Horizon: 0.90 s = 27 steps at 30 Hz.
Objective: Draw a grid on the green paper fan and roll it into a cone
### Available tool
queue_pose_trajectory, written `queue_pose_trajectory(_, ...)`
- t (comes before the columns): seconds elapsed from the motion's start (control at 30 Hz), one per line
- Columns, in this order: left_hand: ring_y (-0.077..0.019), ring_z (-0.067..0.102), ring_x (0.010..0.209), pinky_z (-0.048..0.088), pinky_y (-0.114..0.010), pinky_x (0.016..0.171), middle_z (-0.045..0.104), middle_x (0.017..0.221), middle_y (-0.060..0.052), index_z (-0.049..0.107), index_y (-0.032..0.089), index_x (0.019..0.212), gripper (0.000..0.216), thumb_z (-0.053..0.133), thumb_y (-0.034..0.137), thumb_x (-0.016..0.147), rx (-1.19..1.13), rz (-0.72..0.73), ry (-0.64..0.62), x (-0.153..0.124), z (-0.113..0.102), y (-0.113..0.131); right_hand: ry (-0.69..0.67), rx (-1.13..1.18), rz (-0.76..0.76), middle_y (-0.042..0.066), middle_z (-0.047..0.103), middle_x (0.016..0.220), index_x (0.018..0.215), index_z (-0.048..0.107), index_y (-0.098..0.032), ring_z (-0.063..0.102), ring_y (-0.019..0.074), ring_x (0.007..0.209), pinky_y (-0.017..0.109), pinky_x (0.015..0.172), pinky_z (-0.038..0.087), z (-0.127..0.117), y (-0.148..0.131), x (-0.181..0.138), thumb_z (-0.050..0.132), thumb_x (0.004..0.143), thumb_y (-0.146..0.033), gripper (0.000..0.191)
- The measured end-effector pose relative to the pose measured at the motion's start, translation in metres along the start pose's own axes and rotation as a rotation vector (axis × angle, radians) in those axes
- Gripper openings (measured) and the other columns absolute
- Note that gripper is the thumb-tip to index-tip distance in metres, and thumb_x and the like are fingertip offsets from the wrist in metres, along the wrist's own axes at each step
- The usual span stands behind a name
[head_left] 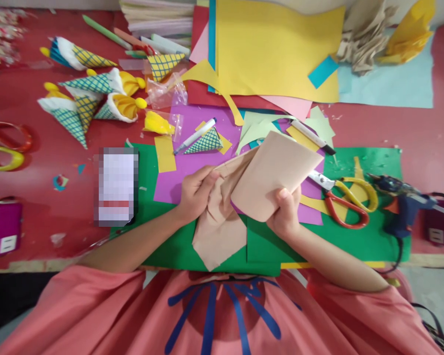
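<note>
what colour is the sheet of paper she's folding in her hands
Light tan, almost peach: the paper shows best in the head view.

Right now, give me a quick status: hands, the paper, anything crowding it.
Left hand and right hand both gripping the tan paper, curled over, above the green sheet. Scissors and glue gun lie close on the right, not touching.

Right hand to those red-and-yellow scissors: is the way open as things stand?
Probably not at once. The scissors lie uncovered on the green sheet, just beside the right hand, but that hand and the left hand both grip the tan paper.
</note>
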<state>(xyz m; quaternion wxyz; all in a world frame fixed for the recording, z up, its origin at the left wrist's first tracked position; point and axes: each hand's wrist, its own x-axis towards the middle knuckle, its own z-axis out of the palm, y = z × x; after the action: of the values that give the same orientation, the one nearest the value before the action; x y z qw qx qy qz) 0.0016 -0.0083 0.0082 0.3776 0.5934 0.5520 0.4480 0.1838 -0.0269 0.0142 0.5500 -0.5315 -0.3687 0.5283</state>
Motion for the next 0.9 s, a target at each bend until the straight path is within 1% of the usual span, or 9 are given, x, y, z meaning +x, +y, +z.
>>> queue_pose_trajectory(0.23,-0.0106,0.043,0.055,0.037,-0.023,0.051,0.048,0.058,0.003,0.062,0.022,0.076,0.035,0.049,0.053,0.088,-0.026,-0.024,0.081,-0.002,0.002,-0.001,-0.027,0.086,0.098,0.009,0.061,0.112,0.127,0.041,-0.030,0.060,0.0284,0.105,0.045,0.088,0.052,0.001,-0.001,-0.006,0.050,0.074,-0.063,0.063)
queue_pose_trajectory(0.37,-0.0100,0.042,0.054,0.036,-0.023,0.050,0.046,0.057,0.003,0.058,0.020,0.070,0.039,0.047,0.053,0.089,0.006,-0.025,0.092,-0.001,0.001,0.000,-0.035,0.004,0.055,0.009,0.061,0.114,0.126,0.040,-0.031,0.060,0.0286,0.105,0.045,0.087,0.053,-0.002,-0.004,-0.002,0.053,0.070,-0.066,0.068)
queue_pose_trajectory(0.47,-0.0089,0.038,0.051,0.033,-0.022,0.048,0.040,0.053,0.004,0.049,0.019,0.060,0.042,0.050,0.050,0.088,-0.016,-0.032,0.013,0.004,-0.002,-0.001,-0.121,-0.043,0.083,0.007,0.062,0.112,0.122,0.045,-0.030,0.061,0.0280,0.102,0.045,0.085,0.054,-0.011,-0.010,0.009,0.068,0.062,-0.058,0.070)
queue_pose_trajectory(0.53,-0.0086,0.040,0.052,0.034,-0.022,0.049,0.043,0.054,0.004,0.051,0.019,0.062,0.040,0.052,0.049,0.088,-0.022,-0.026,-0.028,0.008,-0.004,-0.002,-0.192,-0.014,0.156,0.007,0.065,0.106,0.116,0.051,-0.027,0.063,0.0284,0.098,0.044,0.081,0.055,-0.019,-0.016,0.016,0.074,0.056,-0.055,0.070)
queue_pose_trajectory(0.6,-0.0088,0.045,0.054,0.036,-0.021,0.050,0.050,0.059,0.004,0.058,0.020,0.072,0.032,0.053,0.047,0.087,-0.042,-0.037,-0.049,0.012,-0.005,-0.004,-0.218,0.064,0.241,0.006,0.068,0.100,0.109,0.056,-0.026,0.065,0.0281,0.093,0.042,0.075,0.057,-0.026,-0.022,0.023,0.072,0.058,-0.056,0.061)
queue_pose_trajectory(0.67,-0.0091,0.049,0.058,0.038,-0.020,0.052,0.056,0.065,0.003,0.062,0.021,0.082,0.028,0.054,0.046,0.087,-0.058,-0.054,-0.078,0.014,-0.006,-0.006,-0.173,0.129,0.315,0.006,0.070,0.089,0.098,0.061,-0.024,0.067,0.0280,0.087,0.043,0.070,0.058,-0.033,-0.028,0.026,0.060,0.066,-0.060,0.048)
queue_pose_trajectory(0.73,-0.0098,0.052,0.062,0.040,-0.020,0.056,0.059,0.069,0.003,0.064,0.020,0.082,0.027,0.054,0.046,0.087,-0.044,-0.065,-0.109,0.015,-0.006,-0.006,-0.158,0.134,0.368,0.005,0.069,0.077,0.089,0.063,-0.024,0.067,0.0272,0.078,0.042,0.065,0.058,-0.039,-0.032,0.028,0.060,0.065,-0.059,0.042)
queue_pose_trajectory(0.83,-0.0107,0.053,0.064,0.041,-0.021,0.060,0.061,0.069,0.002,0.064,0.019,0.078,0.029,0.054,0.045,0.086,-0.003,-0.066,-0.164,0.015,-0.007,-0.005,-0.272,0.118,0.419,0.003,0.069,0.074,0.087,0.063,-0.026,0.068,0.0256,0.072,0.041,0.061,0.057,-0.047,-0.036,0.030,0.064,0.061,-0.060,0.043)
queue_pose_trajectory(0.9,-0.0103,0.051,0.061,0.039,-0.021,0.057,0.060,0.067,0.002,0.065,0.019,0.078,0.030,0.052,0.044,0.087,0.013,-0.073,-0.252,0.013,-0.008,-0.002,-0.383,0.135,0.462,0.003,0.071,0.079,0.093,0.062,-0.026,0.068,0.0252,0.074,0.040,0.061,0.057,-0.050,-0.037,0.030,0.067,0.057,-0.061,0.050)
